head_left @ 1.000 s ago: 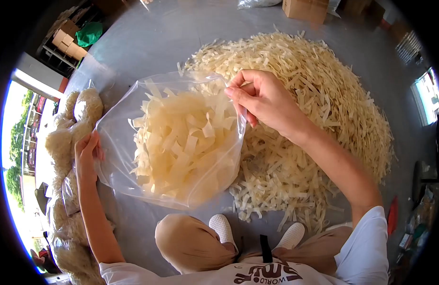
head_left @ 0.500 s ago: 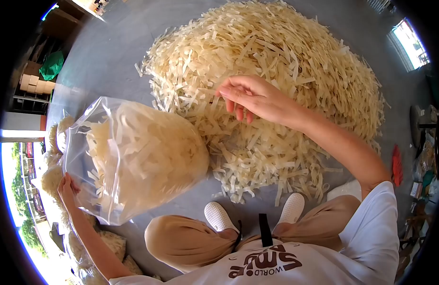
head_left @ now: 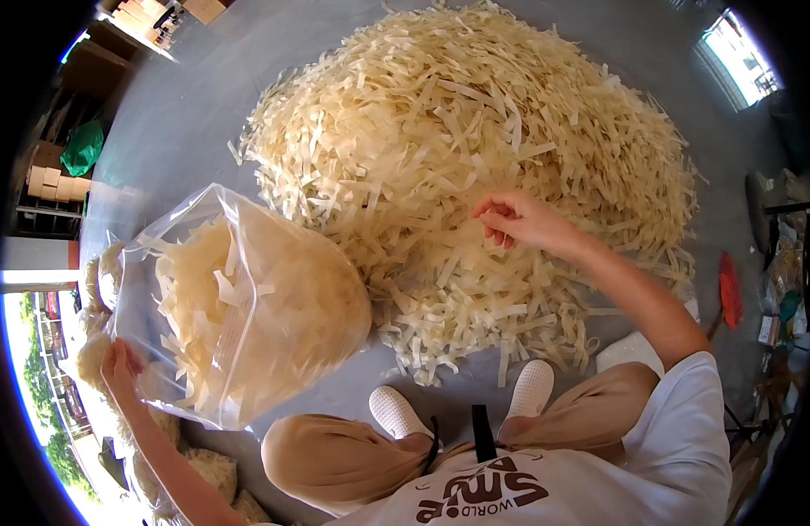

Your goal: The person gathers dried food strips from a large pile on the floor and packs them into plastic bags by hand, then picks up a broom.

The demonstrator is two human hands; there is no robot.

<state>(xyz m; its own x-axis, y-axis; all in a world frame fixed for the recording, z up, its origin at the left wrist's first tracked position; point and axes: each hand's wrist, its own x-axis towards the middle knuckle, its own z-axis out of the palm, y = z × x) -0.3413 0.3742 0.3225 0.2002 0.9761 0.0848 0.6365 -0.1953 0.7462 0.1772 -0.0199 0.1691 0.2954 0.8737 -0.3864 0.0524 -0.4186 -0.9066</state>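
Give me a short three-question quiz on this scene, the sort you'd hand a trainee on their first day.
1. True or false: the left hand holds the edge of the clear plastic bag.
2. What lies beneath the right hand?
A) a metal bucket
B) a pile of pale strips
C) a folded towel
3. Fill in the colour: the person's shoes are ____.

Key: 1. True; 2. B; 3. white
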